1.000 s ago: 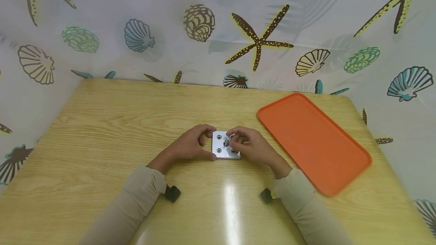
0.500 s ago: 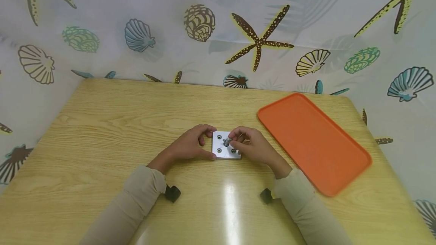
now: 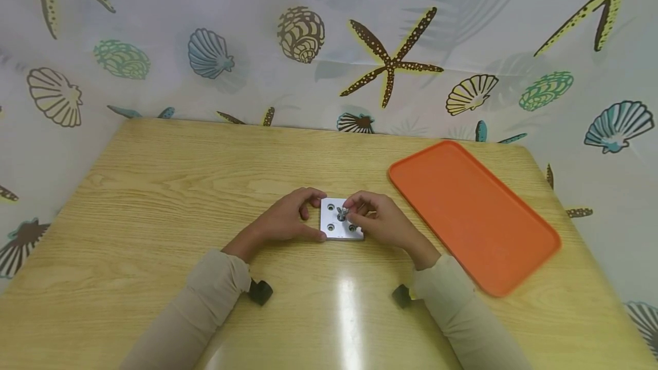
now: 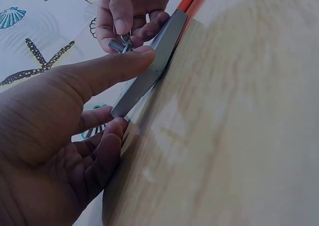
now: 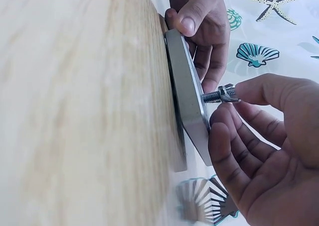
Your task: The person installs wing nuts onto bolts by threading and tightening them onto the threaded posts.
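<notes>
Found plate point(image 3: 341, 230) at centre of head frame, with screw point(image 5: 210, 97) upright in its middle, held at its left side between well-parted thumb and fingers of left hand point(image 3: 290, 216), with wing nut point(image 5: 228, 93) on screw pinched by right hand point(image 3: 382, 218).

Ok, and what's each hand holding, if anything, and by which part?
The left hand holds the silver rectangular metal plate by its left corners; the right hand pinches the silver metal wing nut by a wing, on the silver threaded bolt.
</notes>
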The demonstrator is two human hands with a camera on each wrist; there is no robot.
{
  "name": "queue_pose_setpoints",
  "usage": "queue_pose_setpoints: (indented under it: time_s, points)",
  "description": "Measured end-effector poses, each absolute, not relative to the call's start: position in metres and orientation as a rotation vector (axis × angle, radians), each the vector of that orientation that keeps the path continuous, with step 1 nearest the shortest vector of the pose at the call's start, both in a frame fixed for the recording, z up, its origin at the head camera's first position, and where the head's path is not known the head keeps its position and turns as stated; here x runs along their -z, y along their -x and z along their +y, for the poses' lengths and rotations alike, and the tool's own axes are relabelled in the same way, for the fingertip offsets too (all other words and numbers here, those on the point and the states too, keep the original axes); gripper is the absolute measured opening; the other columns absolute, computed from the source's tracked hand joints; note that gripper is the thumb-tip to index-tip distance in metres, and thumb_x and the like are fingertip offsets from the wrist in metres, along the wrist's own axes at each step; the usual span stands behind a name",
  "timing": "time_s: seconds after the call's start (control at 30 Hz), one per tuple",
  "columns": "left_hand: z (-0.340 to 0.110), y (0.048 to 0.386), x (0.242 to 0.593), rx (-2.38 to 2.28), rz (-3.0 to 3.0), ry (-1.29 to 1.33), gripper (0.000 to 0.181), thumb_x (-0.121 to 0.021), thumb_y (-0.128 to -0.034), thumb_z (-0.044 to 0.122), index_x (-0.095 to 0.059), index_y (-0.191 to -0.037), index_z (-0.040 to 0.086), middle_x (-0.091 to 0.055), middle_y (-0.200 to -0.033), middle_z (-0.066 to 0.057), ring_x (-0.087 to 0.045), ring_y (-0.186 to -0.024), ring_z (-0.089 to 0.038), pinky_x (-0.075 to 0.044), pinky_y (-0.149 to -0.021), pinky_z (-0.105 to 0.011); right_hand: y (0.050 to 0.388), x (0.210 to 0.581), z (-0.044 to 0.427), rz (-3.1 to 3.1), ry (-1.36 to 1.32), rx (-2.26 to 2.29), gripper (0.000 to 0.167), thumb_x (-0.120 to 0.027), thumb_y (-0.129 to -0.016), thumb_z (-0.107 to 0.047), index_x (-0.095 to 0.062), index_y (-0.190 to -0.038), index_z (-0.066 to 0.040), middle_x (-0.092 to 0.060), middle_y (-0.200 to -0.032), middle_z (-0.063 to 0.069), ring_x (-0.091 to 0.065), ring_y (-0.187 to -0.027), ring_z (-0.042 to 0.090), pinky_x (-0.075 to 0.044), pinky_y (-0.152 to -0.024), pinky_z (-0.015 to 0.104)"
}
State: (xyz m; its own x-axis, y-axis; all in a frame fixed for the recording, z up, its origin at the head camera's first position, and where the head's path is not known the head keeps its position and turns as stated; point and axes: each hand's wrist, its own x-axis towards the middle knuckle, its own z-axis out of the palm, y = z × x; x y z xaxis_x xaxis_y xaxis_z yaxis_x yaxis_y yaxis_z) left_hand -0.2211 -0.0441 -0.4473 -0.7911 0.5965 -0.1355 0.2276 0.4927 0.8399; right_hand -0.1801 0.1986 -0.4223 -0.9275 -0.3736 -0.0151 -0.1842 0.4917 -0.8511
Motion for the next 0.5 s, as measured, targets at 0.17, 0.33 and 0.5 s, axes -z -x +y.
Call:
queue_pose_setpoints:
  time_s: [0.17,0.33,0.5]
  points:
    - [-0.0444,0.221,0.4462,-1.216,2.332,-0.676,0.081,-0.09,-0.0725,0.028,-0.051,-0.142,0.016,-0.056,-0.12,0.0,-0.049,-0.091,-0.017,-0.042,-0.081,-0.032,0.1803,0.4238,0.1995,2.547,0.494,1.403,0.017,-0.065,-0.093,-0.007,-0.067,-0.109,-0.001,-0.069,-0.096,0.014,-0.061,-0.082,0.015,-0.05,-0.069,0.022]
    - [-0.0442,0.2212,0.4464,-1.213,2.332,-0.67,0.081,-0.09,-0.0725,0.028,-0.051,-0.142,0.017,-0.055,-0.12,0.001,-0.049,-0.091,-0.017,-0.042,-0.08,-0.032,0.1804,0.4244,0.1994,2.548,0.496,1.405,0.017,-0.066,-0.093,-0.007,-0.067,-0.109,-0.001,-0.069,-0.096,0.014,-0.061,-0.082,0.015,-0.049,-0.069,0.022]
    - [-0.0444,0.2207,0.4463,-1.213,2.331,-0.673,0.08,-0.09,-0.0727,0.028,-0.051,-0.142,0.016,-0.055,-0.12,0.001,-0.049,-0.091,-0.017,-0.042,-0.08,-0.033,0.1806,0.4241,0.1989,2.543,0.489,1.405,0.017,-0.065,-0.093,-0.006,-0.067,-0.109,-0.001,-0.069,-0.094,0.014,-0.061,-0.081,0.016,-0.049,-0.067,0.022]
